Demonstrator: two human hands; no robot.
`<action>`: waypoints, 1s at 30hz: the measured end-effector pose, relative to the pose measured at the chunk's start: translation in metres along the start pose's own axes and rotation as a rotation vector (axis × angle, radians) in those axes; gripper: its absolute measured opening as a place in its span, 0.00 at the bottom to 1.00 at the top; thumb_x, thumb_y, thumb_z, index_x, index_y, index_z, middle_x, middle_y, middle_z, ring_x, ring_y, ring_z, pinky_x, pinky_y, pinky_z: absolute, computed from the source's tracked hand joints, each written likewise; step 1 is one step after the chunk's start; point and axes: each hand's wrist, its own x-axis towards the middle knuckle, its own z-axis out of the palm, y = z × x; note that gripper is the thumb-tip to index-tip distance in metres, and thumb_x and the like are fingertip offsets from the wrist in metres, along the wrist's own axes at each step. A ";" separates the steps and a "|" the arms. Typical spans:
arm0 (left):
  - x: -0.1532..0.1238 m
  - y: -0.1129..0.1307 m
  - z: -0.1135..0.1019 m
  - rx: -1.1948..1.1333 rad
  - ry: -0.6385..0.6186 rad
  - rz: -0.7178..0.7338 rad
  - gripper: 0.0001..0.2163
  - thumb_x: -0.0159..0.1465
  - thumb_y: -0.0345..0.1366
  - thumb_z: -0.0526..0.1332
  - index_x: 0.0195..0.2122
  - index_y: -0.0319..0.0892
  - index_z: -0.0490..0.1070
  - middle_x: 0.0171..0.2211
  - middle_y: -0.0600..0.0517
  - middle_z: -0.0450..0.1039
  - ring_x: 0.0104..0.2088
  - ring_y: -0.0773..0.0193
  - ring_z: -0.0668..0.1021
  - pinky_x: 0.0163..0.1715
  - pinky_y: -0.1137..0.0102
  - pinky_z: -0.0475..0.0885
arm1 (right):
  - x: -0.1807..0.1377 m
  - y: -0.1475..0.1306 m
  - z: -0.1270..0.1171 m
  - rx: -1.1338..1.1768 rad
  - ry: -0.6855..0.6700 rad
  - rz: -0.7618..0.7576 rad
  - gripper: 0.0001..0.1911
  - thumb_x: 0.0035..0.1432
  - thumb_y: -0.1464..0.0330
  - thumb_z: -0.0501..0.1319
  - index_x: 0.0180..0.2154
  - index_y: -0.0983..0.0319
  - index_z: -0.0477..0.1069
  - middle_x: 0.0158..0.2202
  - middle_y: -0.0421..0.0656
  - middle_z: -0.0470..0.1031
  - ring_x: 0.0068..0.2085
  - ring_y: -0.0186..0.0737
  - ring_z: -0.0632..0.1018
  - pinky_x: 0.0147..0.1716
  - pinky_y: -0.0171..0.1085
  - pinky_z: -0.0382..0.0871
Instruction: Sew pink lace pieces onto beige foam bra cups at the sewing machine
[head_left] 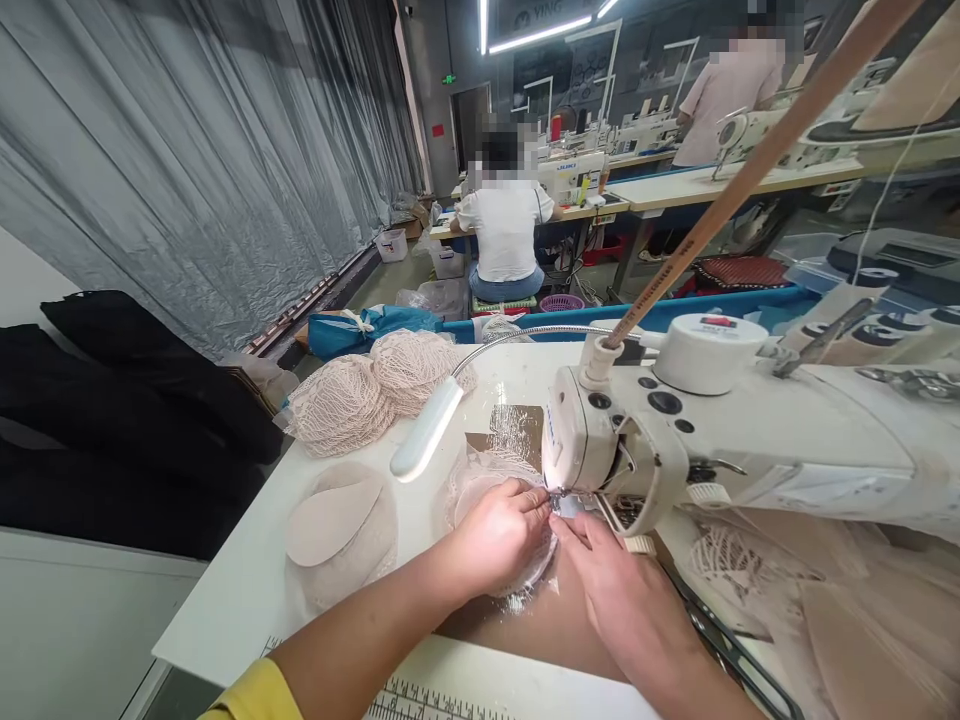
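A beige lace cup [480,476], rounded like a bra cup, lies under the needle area of a white sewing machine [592,430]. My left hand [504,532] rests on it with curled fingers, holding the fabric just left of the presser foot [559,500]. On the other side, my right hand [619,575] pinches the cup's edge between thumb and fingers, close to the foot. The fingertips and needle partly hide the seam. A lit gooseneck lamp [431,425] arches over the work.
Stacked lace cups [341,405] sit at the table's back left, with flat beige pieces [337,525] nearer. Black scissors [739,645] and loose beige fabric [862,620] lie right of my right hand. One person [506,230] sits ahead at another machine; another person [731,95] is farther back.
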 end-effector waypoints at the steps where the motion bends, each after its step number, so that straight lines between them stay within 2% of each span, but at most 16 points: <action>1: 0.000 0.000 0.000 -0.008 -0.001 -0.005 0.11 0.67 0.29 0.50 0.38 0.35 0.71 0.40 0.44 0.75 0.35 0.61 0.74 0.39 0.67 0.70 | 0.000 0.000 0.001 0.000 -0.003 0.007 0.29 0.51 0.83 0.55 0.50 0.53 0.74 0.35 0.45 0.78 0.25 0.38 0.76 0.23 0.35 0.70; 5: 0.001 0.000 0.000 -0.029 -0.013 -0.061 0.10 0.66 0.29 0.51 0.39 0.36 0.72 0.39 0.45 0.76 0.36 0.60 0.73 0.39 0.66 0.70 | -0.003 0.000 0.008 -0.019 0.011 -0.005 0.30 0.50 0.84 0.53 0.51 0.54 0.74 0.37 0.47 0.78 0.26 0.40 0.76 0.23 0.37 0.69; 9: 0.002 0.000 -0.001 -0.041 0.001 -0.186 0.11 0.66 0.30 0.51 0.40 0.38 0.73 0.38 0.44 0.76 0.40 0.57 0.73 0.40 0.65 0.70 | -0.007 0.003 0.016 -0.016 0.076 -0.029 0.32 0.50 0.85 0.51 0.52 0.56 0.73 0.37 0.48 0.77 0.31 0.44 0.78 0.28 0.40 0.71; 13: -0.002 0.004 -0.003 -0.027 0.008 -0.292 0.12 0.66 0.32 0.52 0.46 0.41 0.72 0.47 0.43 0.73 0.48 0.53 0.71 0.46 0.58 0.69 | -0.008 0.006 0.014 0.055 0.111 -0.074 0.31 0.50 0.85 0.50 0.51 0.58 0.73 0.34 0.46 0.77 0.31 0.44 0.78 0.26 0.39 0.70; 15: -0.003 0.005 -0.003 0.008 -0.013 -0.347 0.13 0.65 0.33 0.53 0.49 0.43 0.71 0.53 0.44 0.69 0.54 0.49 0.68 0.52 0.52 0.65 | -0.008 0.007 0.010 0.082 0.135 -0.096 0.30 0.51 0.84 0.49 0.50 0.59 0.74 0.32 0.45 0.76 0.29 0.42 0.77 0.24 0.38 0.69; 18: -0.005 0.005 -0.006 0.040 -0.058 -0.450 0.18 0.64 0.37 0.55 0.55 0.44 0.67 0.61 0.43 0.61 0.61 0.41 0.60 0.57 0.41 0.56 | -0.007 0.007 0.006 0.095 0.173 -0.111 0.28 0.53 0.84 0.48 0.48 0.61 0.75 0.34 0.46 0.78 0.26 0.39 0.77 0.22 0.36 0.67; 21: -0.009 0.000 -0.015 -0.004 -0.088 -0.516 0.21 0.61 0.35 0.55 0.57 0.44 0.66 0.62 0.45 0.60 0.63 0.39 0.57 0.57 0.39 0.53 | -0.007 0.009 0.007 0.162 0.233 -0.134 0.24 0.57 0.81 0.47 0.47 0.64 0.75 0.36 0.46 0.79 0.28 0.39 0.77 0.25 0.37 0.70; 24: -0.021 -0.004 -0.031 -0.180 -0.182 -0.439 0.21 0.56 0.31 0.57 0.52 0.45 0.71 0.61 0.49 0.62 0.64 0.42 0.57 0.60 0.40 0.49 | -0.010 0.014 0.007 0.300 0.255 -0.175 0.20 0.62 0.77 0.47 0.48 0.64 0.73 0.39 0.46 0.79 0.32 0.39 0.79 0.31 0.37 0.72; 27: -0.037 0.002 -0.046 -0.483 -0.311 -0.226 0.19 0.53 0.30 0.58 0.45 0.46 0.76 0.58 0.53 0.67 0.62 0.49 0.62 0.62 0.49 0.51 | -0.014 0.017 0.003 0.481 0.199 -0.182 0.17 0.63 0.74 0.48 0.47 0.62 0.72 0.39 0.44 0.78 0.35 0.38 0.78 0.33 0.36 0.72; 28: -0.042 0.005 -0.049 -0.569 -0.292 -0.173 0.18 0.53 0.29 0.57 0.43 0.46 0.77 0.55 0.53 0.71 0.60 0.52 0.66 0.62 0.53 0.54 | -0.015 0.017 0.002 0.544 0.189 -0.175 0.17 0.64 0.74 0.48 0.46 0.61 0.72 0.38 0.44 0.77 0.36 0.37 0.78 0.33 0.35 0.71; 30: -0.046 0.012 -0.054 -0.676 -0.148 -0.155 0.16 0.55 0.28 0.55 0.41 0.44 0.77 0.48 0.51 0.76 0.53 0.58 0.73 0.59 0.61 0.61 | -0.016 0.016 -0.001 0.647 0.200 -0.174 0.16 0.64 0.73 0.48 0.45 0.60 0.72 0.37 0.44 0.76 0.36 0.38 0.77 0.33 0.36 0.70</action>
